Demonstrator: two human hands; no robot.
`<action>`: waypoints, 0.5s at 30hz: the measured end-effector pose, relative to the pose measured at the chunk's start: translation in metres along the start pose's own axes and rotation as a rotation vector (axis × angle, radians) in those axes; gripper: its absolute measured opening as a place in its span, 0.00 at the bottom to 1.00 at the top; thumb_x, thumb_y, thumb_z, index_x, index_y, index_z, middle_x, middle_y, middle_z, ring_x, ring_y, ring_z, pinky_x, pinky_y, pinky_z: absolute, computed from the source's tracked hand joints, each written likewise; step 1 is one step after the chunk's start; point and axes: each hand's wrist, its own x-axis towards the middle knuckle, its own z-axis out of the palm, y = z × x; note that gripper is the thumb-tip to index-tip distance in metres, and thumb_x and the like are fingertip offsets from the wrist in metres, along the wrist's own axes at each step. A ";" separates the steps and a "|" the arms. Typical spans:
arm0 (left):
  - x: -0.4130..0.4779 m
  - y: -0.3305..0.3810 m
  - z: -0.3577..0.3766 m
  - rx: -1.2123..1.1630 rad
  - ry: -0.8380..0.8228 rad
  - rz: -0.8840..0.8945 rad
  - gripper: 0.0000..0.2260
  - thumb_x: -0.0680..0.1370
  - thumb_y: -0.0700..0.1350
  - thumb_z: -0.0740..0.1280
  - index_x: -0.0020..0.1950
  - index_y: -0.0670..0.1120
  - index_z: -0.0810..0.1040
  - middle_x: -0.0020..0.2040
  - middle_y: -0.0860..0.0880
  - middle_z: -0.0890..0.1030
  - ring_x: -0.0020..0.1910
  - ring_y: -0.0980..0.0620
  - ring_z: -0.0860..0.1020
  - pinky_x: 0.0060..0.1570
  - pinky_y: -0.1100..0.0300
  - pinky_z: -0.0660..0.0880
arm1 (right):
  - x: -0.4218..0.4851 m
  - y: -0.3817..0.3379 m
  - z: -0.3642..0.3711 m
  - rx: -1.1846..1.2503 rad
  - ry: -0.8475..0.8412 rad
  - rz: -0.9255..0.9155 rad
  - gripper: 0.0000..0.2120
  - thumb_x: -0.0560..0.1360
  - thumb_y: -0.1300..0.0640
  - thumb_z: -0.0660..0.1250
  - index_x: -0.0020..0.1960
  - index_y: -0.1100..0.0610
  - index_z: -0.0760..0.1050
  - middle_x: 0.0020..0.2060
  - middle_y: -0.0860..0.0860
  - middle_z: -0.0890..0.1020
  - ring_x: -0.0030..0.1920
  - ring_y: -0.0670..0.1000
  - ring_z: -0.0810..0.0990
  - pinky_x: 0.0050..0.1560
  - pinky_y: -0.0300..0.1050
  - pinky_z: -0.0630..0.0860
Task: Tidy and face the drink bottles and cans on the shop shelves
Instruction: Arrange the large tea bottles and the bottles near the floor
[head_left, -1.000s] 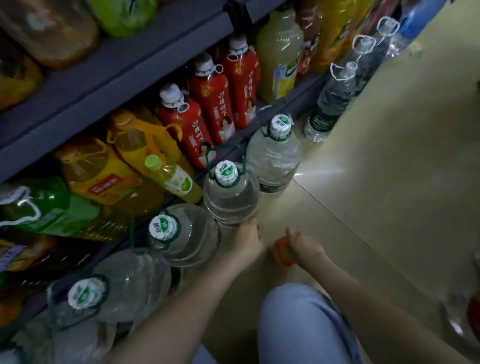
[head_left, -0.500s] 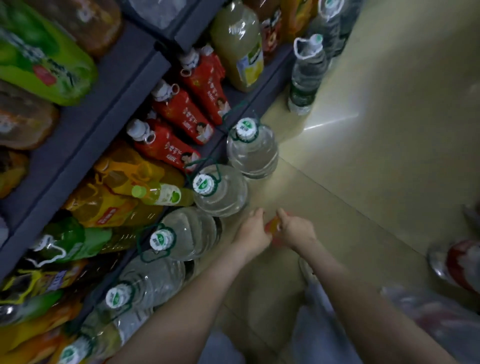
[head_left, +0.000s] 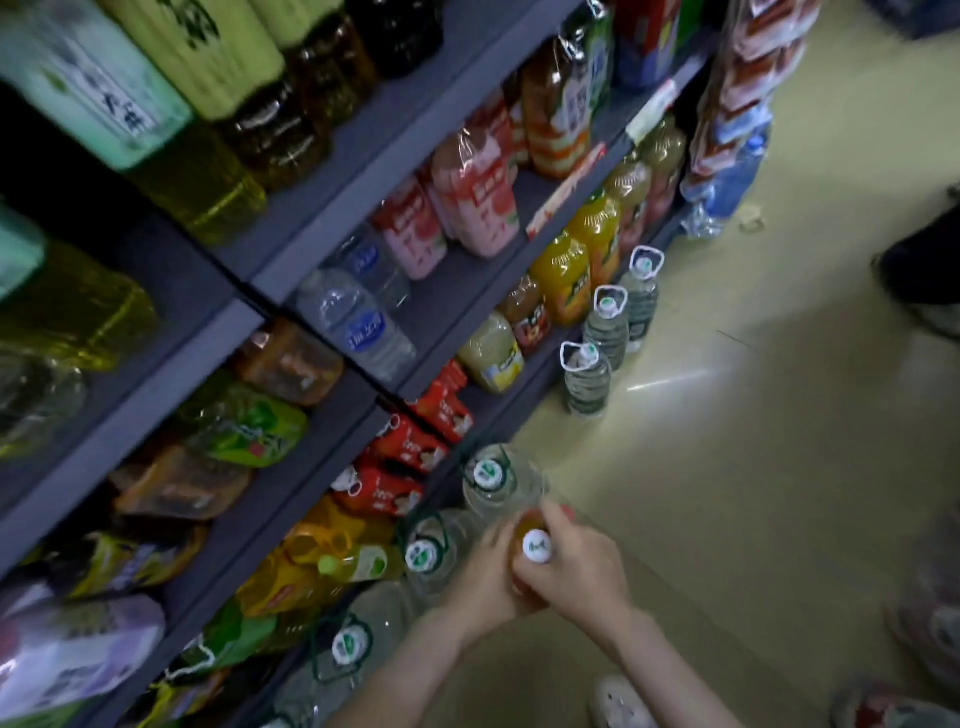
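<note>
Head-cam view, looking down along a shop aisle w/ dark grey shelves running up the left side. Both hands are meeting low in the centre, just in front of the bottom shelf. The R hand is curling its fingers round a small bottle w/ a white cap & orange-ish contents, gripping it just under the cap. The L hand is clasping the same bottle's body from the other side, fingers bent against it. The bottle is standing upright, cap facing the camera. Its lower part is hidden by the hands, so can't tell if it is touching the floor.

Three big water jugs w/ green-&-white caps are standing in a row on the floor along the shelf foot, the middle one just beside the L hand. Further along, three slimmer water bottles w/ white carry loops are lining up the same way. Red-labelled bottles are sitting on the bottom shelf behind the jugs. Orange juice bottles & pink drinks are filling the shelves above. Much of the upper left is blurring.
</note>
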 end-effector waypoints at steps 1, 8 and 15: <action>0.004 0.004 -0.008 -0.015 0.046 0.019 0.32 0.68 0.45 0.73 0.62 0.65 0.59 0.58 0.70 0.63 0.58 0.81 0.60 0.60 0.78 0.60 | 0.006 -0.006 -0.010 0.012 0.025 -0.024 0.20 0.69 0.46 0.65 0.59 0.50 0.67 0.48 0.53 0.82 0.51 0.60 0.79 0.41 0.47 0.67; 0.050 0.018 -0.054 -0.092 0.263 -0.044 0.33 0.61 0.53 0.72 0.64 0.57 0.65 0.55 0.61 0.67 0.57 0.59 0.70 0.46 0.78 0.63 | 0.061 -0.027 -0.049 0.422 0.229 -0.129 0.13 0.67 0.46 0.71 0.46 0.43 0.67 0.40 0.41 0.78 0.41 0.43 0.78 0.38 0.37 0.70; 0.105 0.034 -0.134 -0.213 0.514 -0.117 0.41 0.54 0.61 0.77 0.64 0.55 0.71 0.57 0.56 0.77 0.54 0.58 0.77 0.53 0.63 0.74 | 0.140 -0.016 -0.048 0.642 0.303 -0.175 0.32 0.62 0.33 0.67 0.63 0.28 0.60 0.56 0.36 0.68 0.57 0.34 0.69 0.52 0.27 0.68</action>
